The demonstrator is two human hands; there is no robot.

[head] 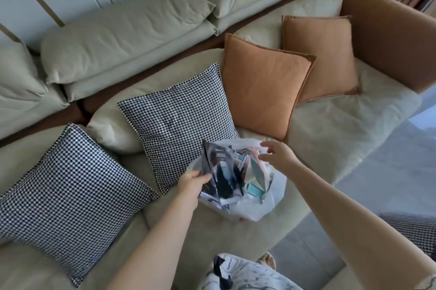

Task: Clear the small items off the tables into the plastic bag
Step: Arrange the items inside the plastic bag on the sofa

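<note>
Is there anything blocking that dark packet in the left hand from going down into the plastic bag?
Only the bag's own contents. The left hand holds the dark packet upright in the plastic bag mouth, already crowded with small items. The right hand hovers at the far rim.

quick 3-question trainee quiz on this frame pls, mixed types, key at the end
1. True or false: the plastic bag sits on a table.
2. Which hand grips the dark glossy packet that sticks up out of the bag? A) left hand B) right hand C) neither
3. Fill in: beyond the bag lie two houndstooth cushions and two ____ cushions.

Key
1. False. It rests on the sofa seat.
2. A. The left hand's fingers curl round the packet's edge; the right hand hangs over the bag's far rim with fingers loosely spread, holding nothing visible.
3. Orange.
</note>
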